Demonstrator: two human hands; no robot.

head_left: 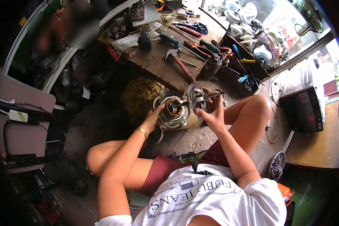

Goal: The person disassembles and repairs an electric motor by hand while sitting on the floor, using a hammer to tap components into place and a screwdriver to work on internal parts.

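Observation:
My left hand (pixel 153 117) is closed on the rim of a round metal motor housing (pixel 185 119). A ring of copper windings (pixel 174 107) shows inside it, and the open side faces up. In my right hand (pixel 214 113) is a motor end cover (pixel 196 97) with a metal shaft (pixel 218 94) running through it. My fingers and thumb grip it from the right. The cover is tilted on its side, just right of the housing, and the shaft's inner end reaches toward the windings. Whether the shaft touches them I cannot tell.
Ahead is a wooden workbench (pixel 148 64) bearing a red-handled hammer (pixel 179 62), screwdrivers and scissors (pixel 200 27). A tool box (pixel 246 71) stands at its right. Farther right are a black appliance (pixel 302 110) and a bowl of small metal parts (pixel 277 165). Another person is at upper left.

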